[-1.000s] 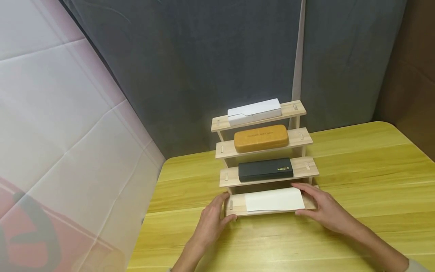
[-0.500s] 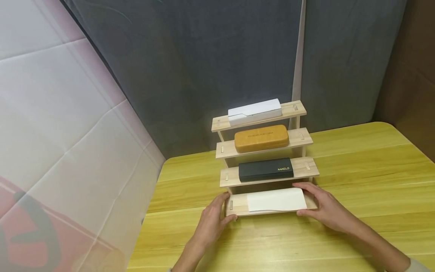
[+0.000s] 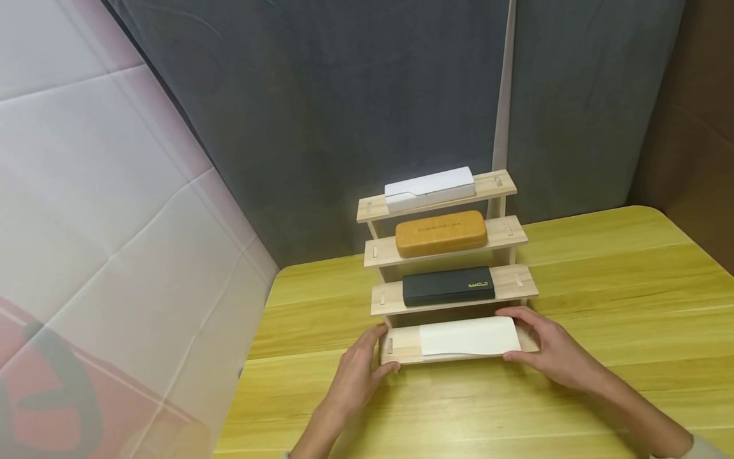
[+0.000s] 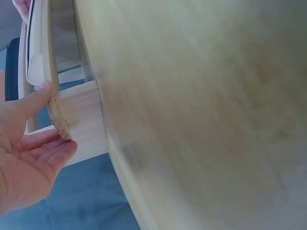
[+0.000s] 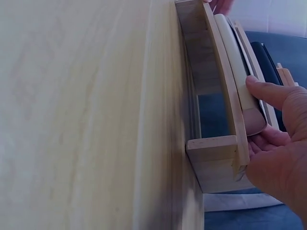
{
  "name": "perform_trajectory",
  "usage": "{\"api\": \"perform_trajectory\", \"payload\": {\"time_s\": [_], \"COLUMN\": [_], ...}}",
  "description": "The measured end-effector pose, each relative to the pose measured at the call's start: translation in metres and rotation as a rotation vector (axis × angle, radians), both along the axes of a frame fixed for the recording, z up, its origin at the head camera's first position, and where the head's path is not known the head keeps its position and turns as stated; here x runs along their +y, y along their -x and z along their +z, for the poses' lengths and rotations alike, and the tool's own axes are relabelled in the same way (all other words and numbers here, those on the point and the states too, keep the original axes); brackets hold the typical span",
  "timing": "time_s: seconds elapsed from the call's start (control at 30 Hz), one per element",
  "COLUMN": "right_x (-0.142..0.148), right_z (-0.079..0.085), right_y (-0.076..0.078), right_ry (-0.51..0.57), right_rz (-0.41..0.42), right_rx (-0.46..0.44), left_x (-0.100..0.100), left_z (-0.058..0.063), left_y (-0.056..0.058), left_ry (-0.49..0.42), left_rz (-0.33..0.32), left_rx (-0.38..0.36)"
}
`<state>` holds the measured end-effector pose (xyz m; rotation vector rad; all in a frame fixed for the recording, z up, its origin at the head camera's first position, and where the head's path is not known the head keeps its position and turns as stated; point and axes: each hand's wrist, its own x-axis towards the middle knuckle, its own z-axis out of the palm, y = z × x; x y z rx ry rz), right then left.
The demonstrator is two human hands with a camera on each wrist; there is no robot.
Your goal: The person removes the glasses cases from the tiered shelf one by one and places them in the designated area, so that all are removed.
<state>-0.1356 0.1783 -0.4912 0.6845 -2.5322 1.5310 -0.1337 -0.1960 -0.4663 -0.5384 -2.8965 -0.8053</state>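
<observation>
A stepped wooden stand (image 3: 404, 346) rises in four-tier fashion, each tier bearing one glasses case. On the lowest tier lies a cream glasses case (image 3: 469, 337), also visible in the right wrist view as a rounded case (image 5: 238, 72). My right hand (image 3: 555, 354) holds this case near its right end, thumb at the front and fingers behind. My left hand (image 3: 357, 375) grips the left end of the lowest tier; in the left wrist view its thumb lies on the board's edge (image 4: 59, 111) and its fingers curl at the end.
Higher tiers carry a black glasses case (image 3: 447, 287), an orange-brown one (image 3: 440, 234) and a white one (image 3: 430, 189). The stand is on a yellow wood-grain table (image 3: 447, 414). Grey curtain (image 3: 321, 115) hangs behind, and pale printed fabric (image 3: 115, 191) on the left.
The cream glasses case has slid slightly to the right along the lowest tier, together with my right hand. My left hand and the stand have stayed put.
</observation>
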Motion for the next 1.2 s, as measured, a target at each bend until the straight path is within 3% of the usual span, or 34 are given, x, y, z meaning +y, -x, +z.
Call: {"api": "perform_trajectory", "payload": {"time_s": [0.47,0.73,0.9,1.2], "right_x": [0.0,0.002,0.006,0.024], "right_z": [0.002,-0.001,0.003,0.02], "right_y": [-0.002,-0.003,-0.009,-0.02], "right_ry": [-0.033,0.068,0.163,0.149], "right_rz": [-0.014,-0.01,0.007,-0.015], "right_rx": [0.067,0.067,0.016,-0.001], "left_x": [0.0,0.0,0.0,0.0], "left_z": [0.002,0.003,0.003,0.003], "left_y": [0.0,0.0,-0.001,-0.001], "left_ry": [-0.001,0.002,-0.001,-0.004], "left_rz": [-0.007,-0.003,-0.006,-0.012], "left_rx": [0.001,-0.01,-0.009,-0.009]}}
